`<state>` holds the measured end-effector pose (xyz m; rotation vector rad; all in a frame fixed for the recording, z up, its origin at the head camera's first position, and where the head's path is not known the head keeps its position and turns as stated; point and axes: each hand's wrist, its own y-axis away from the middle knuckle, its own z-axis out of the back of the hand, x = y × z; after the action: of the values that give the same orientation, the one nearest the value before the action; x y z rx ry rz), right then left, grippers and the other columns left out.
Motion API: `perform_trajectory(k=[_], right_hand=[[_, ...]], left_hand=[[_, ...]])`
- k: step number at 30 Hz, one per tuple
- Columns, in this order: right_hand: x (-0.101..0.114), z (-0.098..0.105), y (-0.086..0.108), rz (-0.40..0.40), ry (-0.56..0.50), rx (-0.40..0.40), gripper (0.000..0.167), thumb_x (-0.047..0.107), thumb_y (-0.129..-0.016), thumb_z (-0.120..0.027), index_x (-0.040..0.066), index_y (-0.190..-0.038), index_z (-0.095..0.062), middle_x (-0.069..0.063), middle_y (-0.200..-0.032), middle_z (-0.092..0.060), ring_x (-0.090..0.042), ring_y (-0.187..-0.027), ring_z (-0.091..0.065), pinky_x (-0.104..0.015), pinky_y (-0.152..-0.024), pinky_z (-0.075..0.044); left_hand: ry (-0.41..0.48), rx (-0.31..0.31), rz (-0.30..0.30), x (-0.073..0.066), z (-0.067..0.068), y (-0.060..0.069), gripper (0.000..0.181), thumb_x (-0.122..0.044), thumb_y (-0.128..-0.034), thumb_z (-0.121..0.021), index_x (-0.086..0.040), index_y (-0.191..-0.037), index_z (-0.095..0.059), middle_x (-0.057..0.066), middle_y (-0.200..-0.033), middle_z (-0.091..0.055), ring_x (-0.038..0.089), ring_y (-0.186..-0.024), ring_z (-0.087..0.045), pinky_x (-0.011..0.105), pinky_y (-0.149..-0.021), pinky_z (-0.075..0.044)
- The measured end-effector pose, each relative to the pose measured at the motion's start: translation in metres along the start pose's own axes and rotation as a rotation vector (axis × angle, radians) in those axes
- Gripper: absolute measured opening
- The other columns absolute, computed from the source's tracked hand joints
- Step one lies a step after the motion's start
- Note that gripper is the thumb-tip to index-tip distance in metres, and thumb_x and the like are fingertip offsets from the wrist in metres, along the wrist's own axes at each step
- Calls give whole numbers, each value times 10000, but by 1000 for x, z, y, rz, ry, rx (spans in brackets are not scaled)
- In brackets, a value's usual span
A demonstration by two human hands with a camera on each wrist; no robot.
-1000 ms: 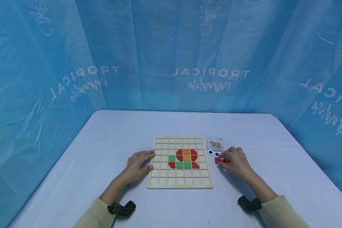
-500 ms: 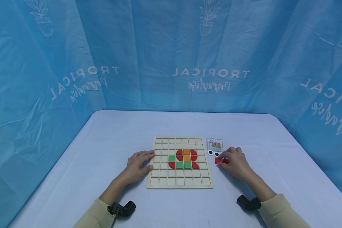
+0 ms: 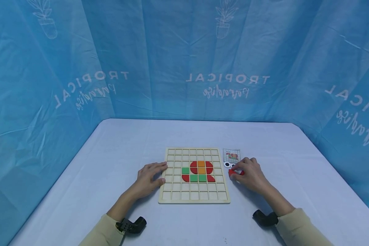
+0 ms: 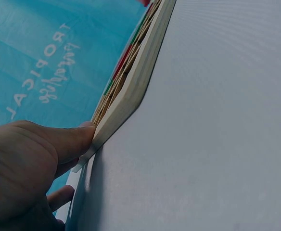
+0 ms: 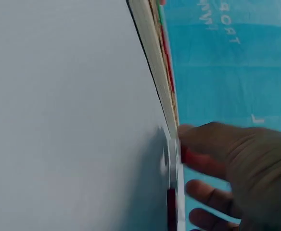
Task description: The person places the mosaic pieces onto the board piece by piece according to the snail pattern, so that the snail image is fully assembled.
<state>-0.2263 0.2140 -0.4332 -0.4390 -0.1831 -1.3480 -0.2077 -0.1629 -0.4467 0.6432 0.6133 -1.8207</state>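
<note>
Fingertips and thumb of my left hand [image 3: 149,177] rest against the left edge of a wooden grid board [image 3: 176,195]. Red, orange and green tiles fill several of the board's squares. Just right of the board, my right hand [image 3: 251,175] pinches a small red tile [image 3: 231,172] between thumb and finger. The right wrist view shows this red tile [image 5: 183,153] partly covered by the thumb. Another red tile [image 5: 172,209] lies on the table under the hand. Two white discs with black centres lie beyond the fingers: one disc [image 3: 227,164] shows whole, the other is partly hidden.
A small picture card [image 3: 232,155] with a grid pattern lies at the board's upper right. White cloth covers the table [image 3: 135,143]. Blue printed curtain [image 3: 184,51] hangs around the back and sides. Each wrist wears a black camera mount [image 3: 265,218].
My right hand has shifted slightly left toward the board with the red tile, now covering part of one disc. The left hand and the board have stayed still.
</note>
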Motion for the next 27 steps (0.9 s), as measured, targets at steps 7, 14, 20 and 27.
perform_trajectory(k=[7, 14, 20, 27], right_hand=[[43, -2, -16, 63, -34, -8, 234, 271, -738, -792, 179, -946, -735, -68, -1055, -602, -249, -1042, -442, -409, -810, -420], [91, -15, -40, 149, -70, 10, 228, 318, -753, -786, 204, -943, -732, -34, -1045, -621, -220, -1010, -466, -401, -820, -435], [119, -30, -58, 160, -86, 43, 229, 331, -780, -760, 203, -968, -736, -37, -1042, -626, -213, -984, -463, -384, -835, -431], [134, -43, -71, 108, -85, 80, 236, 328, -791, -745, 192, -983, -733, -24, -991, -629, -198, -936, -461, -349, -803, -411]], left_hand=[[-1, -3, -4, 0, 1, 0, 501, -176, -891, -637, -92, -1366, -500, 62, -1487, -416, 362, -1382, -248, 596, -1086, -96], [-3, -2, -4, -2, 1, 0, 499, -185, -892, -637, -99, -1365, -503, 57, -1484, -420, 352, -1384, -250, 587, -1089, -102], [-9, 2, 2, -2, 1, 1, 496, -178, -894, -634, -92, -1364, -501, 63, -1485, -418, 356, -1382, -248, 590, -1091, -94], [-22, 3, 4, -2, 1, 0, 497, -181, -892, -634, -106, -1365, -502, 52, -1486, -415, 341, -1378, -256, 590, -1083, -107]])
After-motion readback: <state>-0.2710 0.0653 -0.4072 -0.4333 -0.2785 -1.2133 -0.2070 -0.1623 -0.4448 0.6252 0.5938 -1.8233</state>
